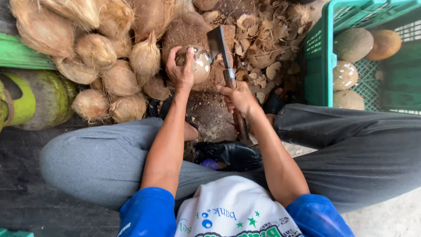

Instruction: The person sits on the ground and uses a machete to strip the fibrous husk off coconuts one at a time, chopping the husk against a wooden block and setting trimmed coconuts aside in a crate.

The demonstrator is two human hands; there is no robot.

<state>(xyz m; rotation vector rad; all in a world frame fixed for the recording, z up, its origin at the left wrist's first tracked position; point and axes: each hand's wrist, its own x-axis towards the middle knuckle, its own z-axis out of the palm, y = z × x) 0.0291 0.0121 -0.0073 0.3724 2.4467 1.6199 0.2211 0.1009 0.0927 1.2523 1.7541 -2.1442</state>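
Fingers (189, 57) clasp coconut (198, 63); right hand (237, 97) grips cleaver (220, 46), blade pointing away.

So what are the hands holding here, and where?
Left hand grips the coconut by its side; right hand holds the cleaver by its handle.
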